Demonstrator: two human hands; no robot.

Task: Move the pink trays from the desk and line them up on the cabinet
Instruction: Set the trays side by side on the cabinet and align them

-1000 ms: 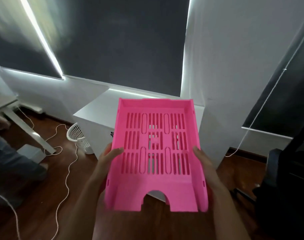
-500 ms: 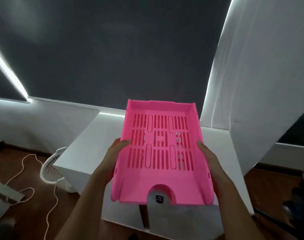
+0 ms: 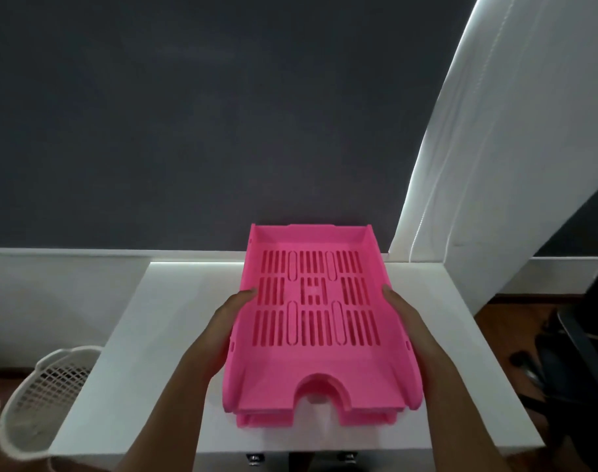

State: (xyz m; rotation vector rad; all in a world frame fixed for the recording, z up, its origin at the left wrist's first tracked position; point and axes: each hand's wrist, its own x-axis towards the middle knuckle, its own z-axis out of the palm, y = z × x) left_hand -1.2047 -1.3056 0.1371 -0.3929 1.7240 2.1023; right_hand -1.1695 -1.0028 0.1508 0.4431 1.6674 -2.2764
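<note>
Two hands hold a pink tray stack [image 3: 319, 321] over the white cabinet [image 3: 161, 335]: left hand [image 3: 219, 330] and right hand [image 3: 408, 327] each grip one side, thumbs on the rims.

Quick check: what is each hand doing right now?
Left hand: gripping the pink tray's left side.
Right hand: gripping its right side.

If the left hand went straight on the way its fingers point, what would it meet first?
The left hand points along the pink tray toward the dark blind; beyond the cabinet top, the blind likely comes first, though depth is unclear.
</note>
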